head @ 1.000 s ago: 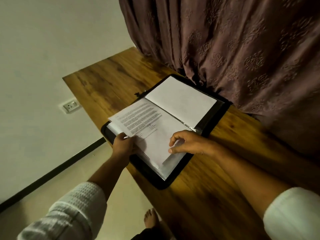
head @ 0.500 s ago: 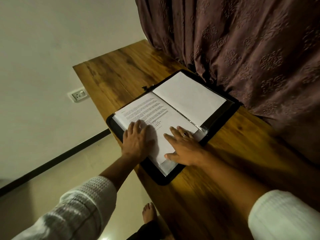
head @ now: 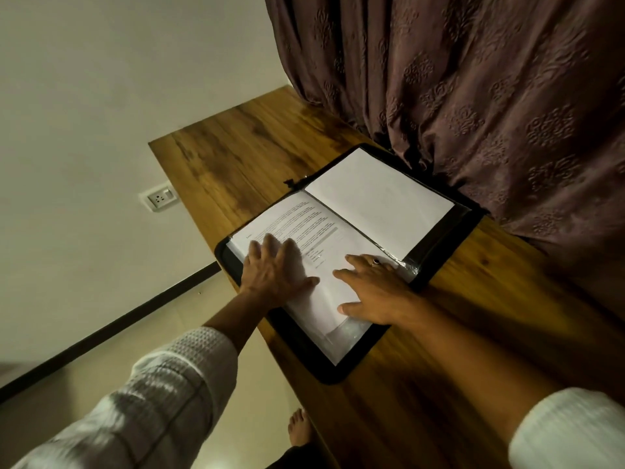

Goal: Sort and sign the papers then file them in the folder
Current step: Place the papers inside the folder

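A black zip folder (head: 449, 252) lies open on the wooden table (head: 257, 154). Its near half carries a stack of papers in clear sleeves, with a printed sheet (head: 304, 218) on top. The far half shows a blank white sheet (head: 378, 198). My left hand (head: 274, 269) lies flat on the printed sheet, fingers spread and straight. Beside it, my right hand (head: 372, 289) presses flat on the same stack near the spine, a ring on one finger. No pen is visible.
A dark patterned curtain (head: 473, 96) hangs right behind the folder. The table's left edge drops to a tiled floor (head: 135, 333), where my bare foot (head: 299, 431) shows. A wall socket (head: 159, 198) sits on the white wall.
One second ago my left hand gripped the sheet's edge and my right hand was curled on it. Both hands now lie flat on the sheet, which sits down on the stack.
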